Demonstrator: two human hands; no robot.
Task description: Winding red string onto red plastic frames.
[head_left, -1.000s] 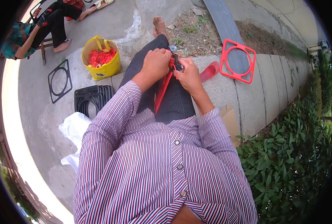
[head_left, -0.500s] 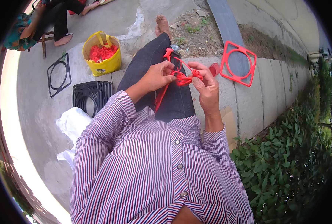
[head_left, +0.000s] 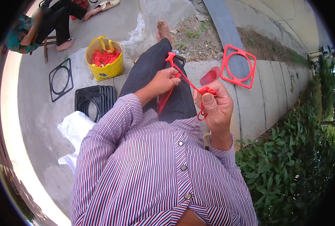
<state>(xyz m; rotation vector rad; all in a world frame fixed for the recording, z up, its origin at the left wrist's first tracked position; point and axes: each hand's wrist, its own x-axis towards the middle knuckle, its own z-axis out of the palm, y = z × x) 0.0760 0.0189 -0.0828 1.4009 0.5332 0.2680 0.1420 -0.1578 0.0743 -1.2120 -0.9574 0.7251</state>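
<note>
Red cord (head_left: 190, 83) stretches between my hands over my lap. My right hand (head_left: 219, 105) is closed around a looped bundle of the cord (head_left: 208, 90), with a small loop hanging below the thumb. My left hand (head_left: 163, 81) pinches red cordwork close to a red plastic piece (head_left: 170, 57) on my thigh, seen almost edge-on. Beside that piece shows a bit of black frame (head_left: 181, 60). A strip of red mesh or braid (head_left: 165, 101) hangs from beneath the left hand onto my dark trousers.
At left stand a yellow bag of red cord (head_left: 104, 71), a stack of black frames (head_left: 94, 100), a single black frame (head_left: 61, 80) and white sheeting (head_left: 75, 130). A red frame (head_left: 238, 67) and red slipper (head_left: 210, 75) lie right. A seated person (head_left: 58, 22) is far left; bushes (head_left: 280, 169) border the right.
My right hand has moved right and toward me with the cord bundle, drawing the cord out straight from the left hand. The left hand has shifted slightly.
</note>
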